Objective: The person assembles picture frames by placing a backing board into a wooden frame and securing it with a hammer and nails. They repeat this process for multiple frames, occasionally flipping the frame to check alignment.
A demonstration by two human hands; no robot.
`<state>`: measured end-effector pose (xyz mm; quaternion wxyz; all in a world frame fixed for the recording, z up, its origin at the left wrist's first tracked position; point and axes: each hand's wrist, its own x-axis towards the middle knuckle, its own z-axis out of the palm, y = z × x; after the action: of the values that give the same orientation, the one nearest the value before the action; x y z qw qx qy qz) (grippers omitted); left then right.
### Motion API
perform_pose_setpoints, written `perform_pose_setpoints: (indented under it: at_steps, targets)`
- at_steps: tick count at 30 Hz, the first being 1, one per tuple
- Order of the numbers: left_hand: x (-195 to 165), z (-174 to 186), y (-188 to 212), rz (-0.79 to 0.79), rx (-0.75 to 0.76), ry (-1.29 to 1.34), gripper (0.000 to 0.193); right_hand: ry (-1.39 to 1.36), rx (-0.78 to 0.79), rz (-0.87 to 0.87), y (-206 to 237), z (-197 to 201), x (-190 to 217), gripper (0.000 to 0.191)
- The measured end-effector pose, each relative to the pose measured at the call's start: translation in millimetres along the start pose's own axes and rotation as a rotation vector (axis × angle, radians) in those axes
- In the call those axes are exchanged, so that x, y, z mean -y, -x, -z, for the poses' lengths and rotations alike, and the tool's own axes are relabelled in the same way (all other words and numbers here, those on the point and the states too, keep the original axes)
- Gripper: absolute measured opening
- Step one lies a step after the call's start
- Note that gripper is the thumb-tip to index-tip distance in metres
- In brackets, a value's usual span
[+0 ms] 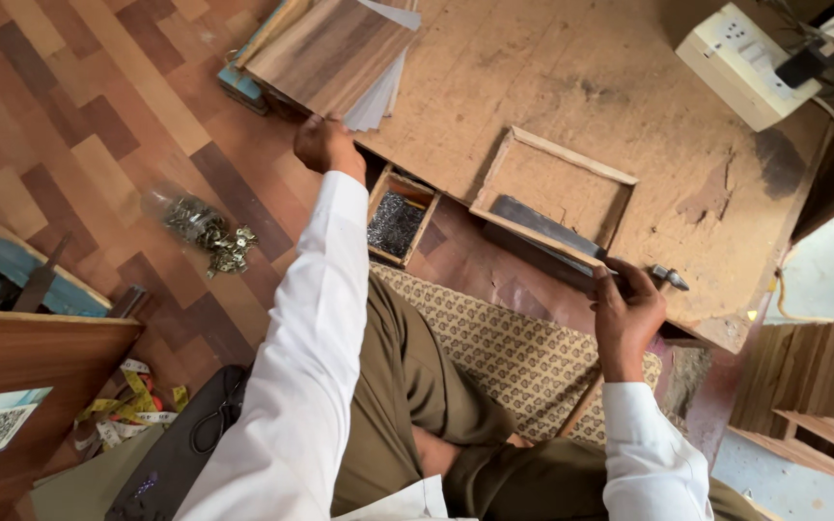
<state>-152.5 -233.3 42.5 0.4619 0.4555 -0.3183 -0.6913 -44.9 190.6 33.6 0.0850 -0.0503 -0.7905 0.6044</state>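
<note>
My left hand [325, 145] reaches out to the near edge of a stack of wood-grain laminate sheets [332, 53] lying on the low plywood worktop [591, 77]; its fingers are curled at the stack's edge. My right hand [625, 314] grips a hammer with a metal head [670, 279], its wooden handle [581, 405] running down toward my lap. Just beyond that hand a long dark metal file [542, 225] lies across a rectangular wooden frame [554, 188].
A small wooden box of dark nails [396, 224] sits under the worktop edge. A plastic bag of brass fittings [207, 230] lies on the parquet floor. A white socket box [740, 63] is at the back right. A yellow tape measure [137, 400] and patterned mat [504, 347] lie near me.
</note>
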Motion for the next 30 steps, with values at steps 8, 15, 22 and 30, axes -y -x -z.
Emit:
perform_pose_setpoints:
  at_steps: [8,15,22,30]
  targets:
    - [8.0,15.9,57.2,0.104,0.595,-0.038,0.021,-0.169,-0.102,0.025,-7.6,17.1,-26.6,0.028]
    - [61.1,52.6,129.5,0.364,0.997,-0.395,0.026,-0.306,-0.050,-0.082,-14.7,23.1,-35.8,0.048]
    - [89.1,61.5,128.8,-0.128,1.079,-0.808,0.028,0.249,-0.007,0.092,-12.7,20.1,-37.8,0.041]
    - [79.0,67.5,138.5,-0.776,1.333,-1.054,0.043,0.484,-0.145,0.354,-13.2,11.2,-51.1,0.023]
